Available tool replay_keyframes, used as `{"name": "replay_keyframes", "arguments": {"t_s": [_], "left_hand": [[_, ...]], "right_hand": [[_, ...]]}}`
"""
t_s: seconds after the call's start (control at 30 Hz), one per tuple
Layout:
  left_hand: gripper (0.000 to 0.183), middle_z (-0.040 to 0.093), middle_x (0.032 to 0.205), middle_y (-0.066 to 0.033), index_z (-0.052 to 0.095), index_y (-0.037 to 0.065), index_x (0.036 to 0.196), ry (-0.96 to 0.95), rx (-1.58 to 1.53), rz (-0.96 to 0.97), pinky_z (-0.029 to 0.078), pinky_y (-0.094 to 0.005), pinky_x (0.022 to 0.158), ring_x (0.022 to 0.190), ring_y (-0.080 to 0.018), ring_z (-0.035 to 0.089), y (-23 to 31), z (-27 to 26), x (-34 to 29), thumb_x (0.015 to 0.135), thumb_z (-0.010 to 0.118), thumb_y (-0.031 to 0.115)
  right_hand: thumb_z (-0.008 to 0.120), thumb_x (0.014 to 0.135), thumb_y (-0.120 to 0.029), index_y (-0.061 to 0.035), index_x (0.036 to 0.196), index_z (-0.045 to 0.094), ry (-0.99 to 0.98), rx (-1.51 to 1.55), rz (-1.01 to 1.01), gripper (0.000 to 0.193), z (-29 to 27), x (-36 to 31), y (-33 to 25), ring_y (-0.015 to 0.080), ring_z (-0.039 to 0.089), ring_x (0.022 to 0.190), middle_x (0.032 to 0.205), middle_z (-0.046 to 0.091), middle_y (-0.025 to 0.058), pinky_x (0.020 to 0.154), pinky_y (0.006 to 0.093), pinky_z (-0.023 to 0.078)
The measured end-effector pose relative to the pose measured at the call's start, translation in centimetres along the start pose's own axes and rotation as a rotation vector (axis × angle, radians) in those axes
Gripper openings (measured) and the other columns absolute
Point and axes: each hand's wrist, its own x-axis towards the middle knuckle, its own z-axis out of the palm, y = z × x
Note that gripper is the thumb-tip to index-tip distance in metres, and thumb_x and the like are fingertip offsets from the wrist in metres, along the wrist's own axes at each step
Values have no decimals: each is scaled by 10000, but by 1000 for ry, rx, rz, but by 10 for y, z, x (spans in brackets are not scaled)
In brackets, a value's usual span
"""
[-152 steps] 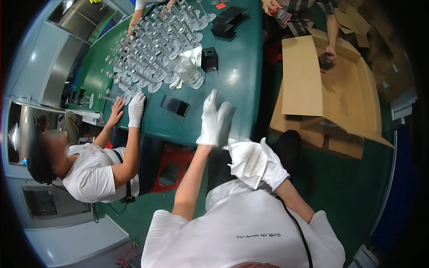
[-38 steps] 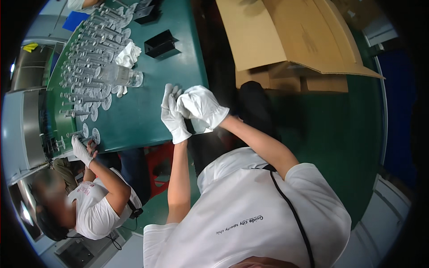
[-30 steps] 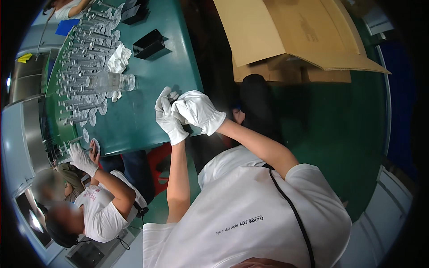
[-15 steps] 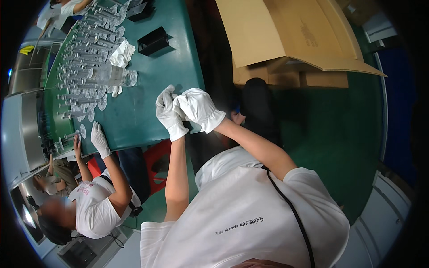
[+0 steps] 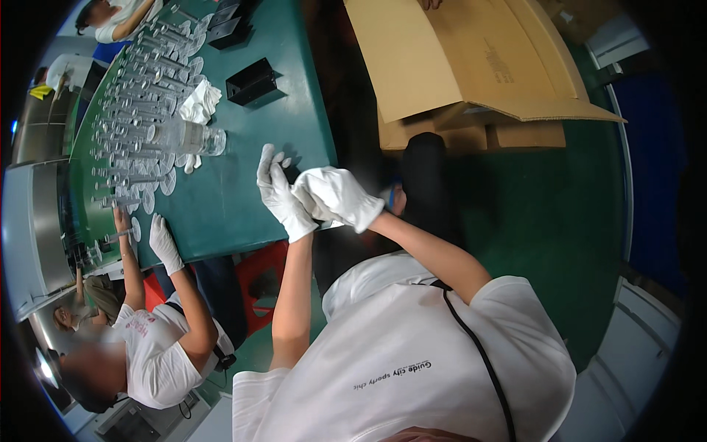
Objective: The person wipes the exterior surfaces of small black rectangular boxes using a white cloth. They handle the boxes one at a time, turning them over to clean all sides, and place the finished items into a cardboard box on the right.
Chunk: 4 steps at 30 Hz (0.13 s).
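Both my hands wear white gloves and meet over the near right corner of the green table. My left hand has its fingers pointing up and apart, nearest the tabletop. Folded over beside its palm, my right hand is closed, its fingertips turned inward and hidden. A dark patch shows between the two hands; whether it is a thing or shadow I cannot tell. Farther up the table stands an open-sided black box, apart from my hands.
Many clear round-based pieces with stems crowd the table's left side, near a clear cylindrical container and a crumpled white cloth. A large open cardboard box is at right. A gloved co-worker sits at left, by a red stool.
My hands have shifted slightly down. My left fingers have straightened and spread, and the right hand has moved a little right. A bare hand now shows at the cardboard box's top edge.
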Motion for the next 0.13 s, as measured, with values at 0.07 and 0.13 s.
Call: {"name": "replay_keyframes", "arguments": {"t_s": [0.07,0.13], "left_hand": [[280,639,1249,-106,580,-24,1275,-154,182,107,498,-305,969,1060,-173,628,-6,11,-9,1018,487,34],[282,636,1264,-116,583,-22,1274,-289,304,113,475,-319,1011,1102,-183,620,11,52,-22,1013,490,30]], "right_hand": [[693,811,-265,-86,935,639,-146,-5,180,224,-31,-5,-1,296,688,770,886,685,99,690,397,562],[693,813,-292,-101,957,650,-382,-164,244,243,-51,1,6,326,690,800,962,684,121,705,373,565]]}}
